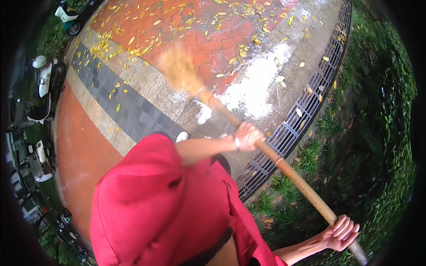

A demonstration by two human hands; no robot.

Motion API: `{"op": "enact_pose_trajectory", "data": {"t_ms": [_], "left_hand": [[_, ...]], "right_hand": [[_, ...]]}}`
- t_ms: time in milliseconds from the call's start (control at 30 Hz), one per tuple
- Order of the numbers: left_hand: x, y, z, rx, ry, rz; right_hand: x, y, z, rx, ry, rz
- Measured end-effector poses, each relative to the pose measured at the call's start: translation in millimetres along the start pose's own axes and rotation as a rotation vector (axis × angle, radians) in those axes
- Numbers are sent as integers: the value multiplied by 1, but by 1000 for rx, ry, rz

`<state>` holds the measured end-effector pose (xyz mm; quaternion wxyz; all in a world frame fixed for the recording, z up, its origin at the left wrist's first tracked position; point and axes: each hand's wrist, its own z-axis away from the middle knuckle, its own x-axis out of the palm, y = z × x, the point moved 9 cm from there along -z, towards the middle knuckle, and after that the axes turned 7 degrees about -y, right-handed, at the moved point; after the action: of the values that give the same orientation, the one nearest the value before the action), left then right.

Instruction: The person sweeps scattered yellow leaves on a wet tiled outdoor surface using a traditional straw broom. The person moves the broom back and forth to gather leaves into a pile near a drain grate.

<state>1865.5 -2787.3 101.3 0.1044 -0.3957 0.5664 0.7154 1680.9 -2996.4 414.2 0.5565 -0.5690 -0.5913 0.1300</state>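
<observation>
A broom with a long bamboo handle point(304, 186) runs slantwise across the view. My left hand point(249, 136), with a pale band at the wrist, grips the handle partway down. Near its upper end, at the lower right, my right hand point(342, 232) is closed around the same pole. The straw-coloured broom head point(181, 68) is blurred and lies over the paving, where brick meets stone slabs. Yellow fallen leaves point(105, 45) are scattered over the red brick paving point(206, 45), thickest to the left of the broom head.
A metal drain grate point(291, 128) curves along the right side of the wet stone paving point(299, 50). Beyond it grow grass and low plants point(309, 154). Parked scooters point(45, 79) line the far left. A white shoe point(182, 136) shows below my red garment's sleeve.
</observation>
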Motion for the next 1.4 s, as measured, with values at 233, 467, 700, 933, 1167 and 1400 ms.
{"op": "enact_pose_trajectory", "data": {"t_ms": [233,467,700,933,1167,1400], "left_hand": [[77,75,-13,181,-89,258],[49,-4,-217,307,162,-369],[-46,19,-199,301,525,-71],[57,155,-64,309,-63,126],[81,123,-133,458,-40,35],[-100,-6,-127,207,455,41]], "right_hand": [[35,-61,-7,-18,-170,15],[33,6,40,-253,-18,837],[24,-11,21,-358,-119,535],[6,-152,16,-294,67,207],[90,-94,-5,-335,-246,484],[133,2,-11,-313,-360,350]]}}
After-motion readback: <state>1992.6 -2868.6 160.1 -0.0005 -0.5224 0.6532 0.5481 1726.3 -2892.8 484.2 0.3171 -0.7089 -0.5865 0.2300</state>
